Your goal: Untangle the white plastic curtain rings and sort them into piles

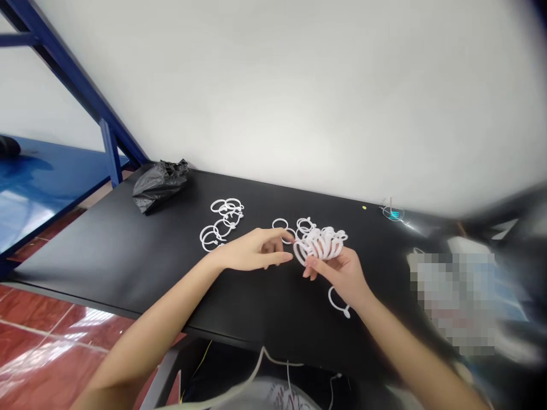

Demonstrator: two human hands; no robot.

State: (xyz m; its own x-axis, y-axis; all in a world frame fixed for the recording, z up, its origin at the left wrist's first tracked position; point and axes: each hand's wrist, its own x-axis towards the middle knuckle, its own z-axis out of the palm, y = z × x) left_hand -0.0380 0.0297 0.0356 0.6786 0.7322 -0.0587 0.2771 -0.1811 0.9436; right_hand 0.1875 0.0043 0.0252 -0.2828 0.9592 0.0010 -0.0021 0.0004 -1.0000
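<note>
My right hand [337,270] is closed on a bunch of white curtain rings [325,244], held above the black table. Just left of the bunch, my left hand [265,250] has its thumb and fingers apart, with nothing visible between them. Its fingertips come close to the nearest ring; whether they touch it I cannot tell. A few loose white rings [280,224] lie behind my hands. Another single ring [339,303] lies beneath my right wrist, partly hidden by it. Farther left, a group of several rings [222,222] is spread on the table.
A crumpled black plastic bag [160,182] sits at the table's [106,245] back left. A white wall [273,102] rises behind. On the right are a blurred pale package [457,302] and a small object with cyan marks [393,214]. Blue metal framing [81,85] stands at left.
</note>
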